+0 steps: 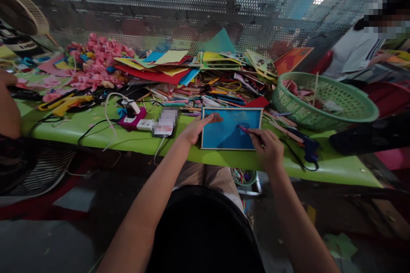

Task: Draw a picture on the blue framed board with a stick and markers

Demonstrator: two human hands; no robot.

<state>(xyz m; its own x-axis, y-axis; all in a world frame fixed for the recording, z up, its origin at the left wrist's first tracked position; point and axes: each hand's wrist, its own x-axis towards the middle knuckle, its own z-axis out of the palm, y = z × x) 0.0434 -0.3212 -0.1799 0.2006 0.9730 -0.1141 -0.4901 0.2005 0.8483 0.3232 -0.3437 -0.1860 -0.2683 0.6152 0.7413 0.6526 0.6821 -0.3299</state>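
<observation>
A blue rectangular panel [229,136] with a thin pale wooden frame lies in front of me at the table's edge. My left hand [192,132] grips its left side, with the thumb over the frame and the other fingers mostly hidden. Between the fingers of my right hand [269,148] is a slim purple pen [244,129], its tip at a dark drawn mark [242,125] right of the panel's middle. Whether the tip touches the surface is too small to tell. Pens and pencils [205,99] are heaped just behind the panel.
On the green table [339,168] are a green basket [326,111], a blue glue gun [309,147], a phone [166,121], a purple power strip [133,119] with cables, yellow-handled tools [68,103], coloured paper [169,57] and pink paper pieces [99,59]. Another person [361,47] is at right.
</observation>
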